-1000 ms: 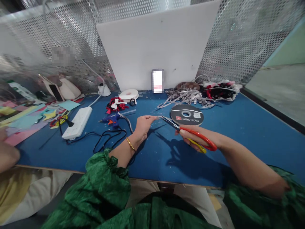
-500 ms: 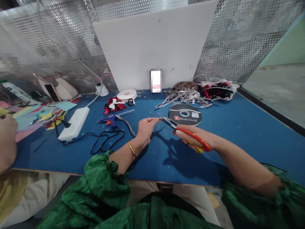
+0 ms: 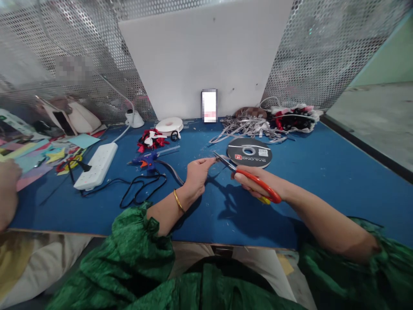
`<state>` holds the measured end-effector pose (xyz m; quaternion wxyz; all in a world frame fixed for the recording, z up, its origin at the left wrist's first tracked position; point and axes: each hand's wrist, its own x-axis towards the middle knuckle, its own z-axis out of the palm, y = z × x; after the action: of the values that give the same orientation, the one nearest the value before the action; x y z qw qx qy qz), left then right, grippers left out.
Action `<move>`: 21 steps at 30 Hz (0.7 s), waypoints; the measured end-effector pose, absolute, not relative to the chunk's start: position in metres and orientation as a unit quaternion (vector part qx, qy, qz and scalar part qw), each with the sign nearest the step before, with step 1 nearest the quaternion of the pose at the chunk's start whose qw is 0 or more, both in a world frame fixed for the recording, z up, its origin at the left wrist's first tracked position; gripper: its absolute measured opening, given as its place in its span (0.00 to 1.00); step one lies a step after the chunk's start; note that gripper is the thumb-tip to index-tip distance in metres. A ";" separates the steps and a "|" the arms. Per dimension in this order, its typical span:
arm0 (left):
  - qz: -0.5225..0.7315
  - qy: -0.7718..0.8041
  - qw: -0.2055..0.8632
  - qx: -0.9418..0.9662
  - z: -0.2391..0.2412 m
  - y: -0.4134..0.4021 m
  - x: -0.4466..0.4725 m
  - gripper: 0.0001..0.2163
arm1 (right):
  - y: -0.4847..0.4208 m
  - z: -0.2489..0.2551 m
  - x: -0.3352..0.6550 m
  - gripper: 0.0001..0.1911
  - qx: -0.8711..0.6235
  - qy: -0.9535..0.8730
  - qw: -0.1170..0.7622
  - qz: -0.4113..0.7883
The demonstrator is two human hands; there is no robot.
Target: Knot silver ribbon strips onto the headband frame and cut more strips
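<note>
Pinched between the fingertips of my left hand (image 3: 197,174) is the end of a grey ribbon (image 3: 171,170), whose length trails to the left across the table. My right hand (image 3: 254,178) grips a pair of scissors (image 3: 263,185) with red and yellow handles. Their blades point up and left, right beside my left fingertips, and appear slightly parted. Whether the ribbon lies between the blades is too small to tell. Behind the scissors a black spool (image 3: 250,158) lies flat, with a strip of ribbon around it.
A blue glue gun (image 3: 146,161) with black cord lies left, near a white power strip (image 3: 97,167). Red and white bows (image 3: 151,140), a white spool (image 3: 169,125), a phone (image 3: 209,106) and cut grey ribbons (image 3: 248,127) line the back. Another person's hand (image 3: 9,189) is far left.
The scissors have shifted slightly left and their handles have turned a little. My left hand keeps its pinch beside the blades. The whole view has moved slightly.
</note>
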<state>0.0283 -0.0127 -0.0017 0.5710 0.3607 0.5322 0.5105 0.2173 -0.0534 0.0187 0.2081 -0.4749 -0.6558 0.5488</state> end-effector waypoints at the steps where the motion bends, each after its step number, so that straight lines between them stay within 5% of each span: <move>1: 0.511 0.532 0.571 0.359 -0.002 -0.013 0.028 0.06 | -0.054 0.018 0.217 0.25 -0.475 -0.656 0.212 0.547; 21: 0.511 0.544 0.563 0.355 -0.007 -0.005 0.024 0.07 | -0.058 0.019 0.203 0.27 -0.496 -0.614 0.233 0.568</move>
<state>0.0243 -0.0049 -0.0066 0.5632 0.3545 0.5442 0.5108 0.2026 -0.0576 0.0195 0.2331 -0.4955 -0.6143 0.5681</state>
